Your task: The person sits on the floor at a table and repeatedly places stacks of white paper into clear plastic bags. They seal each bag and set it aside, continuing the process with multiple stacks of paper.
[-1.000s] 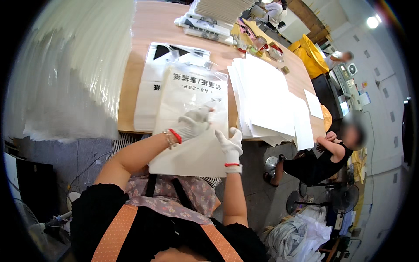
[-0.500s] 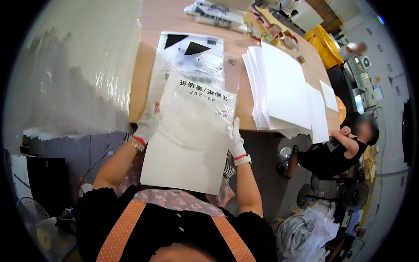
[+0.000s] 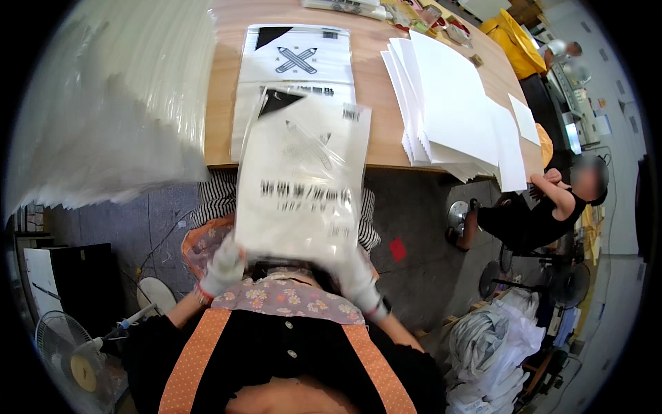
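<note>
The left hand (image 3: pixel 224 265) and right hand (image 3: pixel 353 277) grip the packet (image 3: pixel 303 183) by its near corners; beyond the packet lie bags (image 3: pixel 296 77), right of it paper (image 3: pixel 455 103), on the counter (image 3: pixel 371 76).

From where I am standing, I am seeing a wooden table (image 3: pixel 369 62) which is carrying several things. A flat pile of printed packages (image 3: pixel 296 76) is lying on it, and to the right a fanned stack of white paper (image 3: pixel 448 96) is reaching slightly over the near edge. Beside this, a single white sheet (image 3: pixel 524 119) is resting. At the far side, a jar (image 3: pixel 430 15) is standing. On the grey floor (image 3: pixel 424 207), a red piece (image 3: pixel 398 250) is lying.
</note>
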`<state>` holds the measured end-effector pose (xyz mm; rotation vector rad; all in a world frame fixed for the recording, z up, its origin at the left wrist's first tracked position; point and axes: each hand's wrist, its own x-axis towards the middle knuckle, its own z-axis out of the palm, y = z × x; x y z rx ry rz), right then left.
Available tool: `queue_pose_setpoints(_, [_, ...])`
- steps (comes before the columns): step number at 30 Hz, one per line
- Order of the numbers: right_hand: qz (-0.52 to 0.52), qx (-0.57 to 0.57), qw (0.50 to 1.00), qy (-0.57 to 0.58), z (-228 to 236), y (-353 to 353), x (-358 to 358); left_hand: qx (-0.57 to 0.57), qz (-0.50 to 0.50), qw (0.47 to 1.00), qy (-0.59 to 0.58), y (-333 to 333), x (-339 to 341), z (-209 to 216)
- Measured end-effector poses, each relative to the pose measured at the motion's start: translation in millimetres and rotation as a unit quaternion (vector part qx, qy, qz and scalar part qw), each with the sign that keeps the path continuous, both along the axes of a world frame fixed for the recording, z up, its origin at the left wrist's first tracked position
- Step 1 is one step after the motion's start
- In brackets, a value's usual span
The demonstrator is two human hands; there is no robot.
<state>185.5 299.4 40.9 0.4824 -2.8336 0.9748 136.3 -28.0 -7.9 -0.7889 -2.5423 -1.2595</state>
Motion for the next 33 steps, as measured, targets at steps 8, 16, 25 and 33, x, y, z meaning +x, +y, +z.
queue_pose_setpoints(8, [-0.219,-0.326,0.884,-0.256,-26,81,-10,0.188,-0.004,0.958,-0.215,42,-57,57])
queue_pose_setpoints(16, [-0.011,-0.163,0.986,-0.008,22,-24,-107,0.063,-0.22,0.952,0.203,113,-109,247])
queue_pose_setpoints(25, [0.157,-0.511,0.845,-0.015,299,-101,-244,0.286,-0.173,0.879,0.34,-60,-89,449])
queue_pose_setpoints(33, [0.273,-0.274,0.922,-0.021,400,-229,-262,0.445,0.082,0.872,0.186,-324,-107,456])
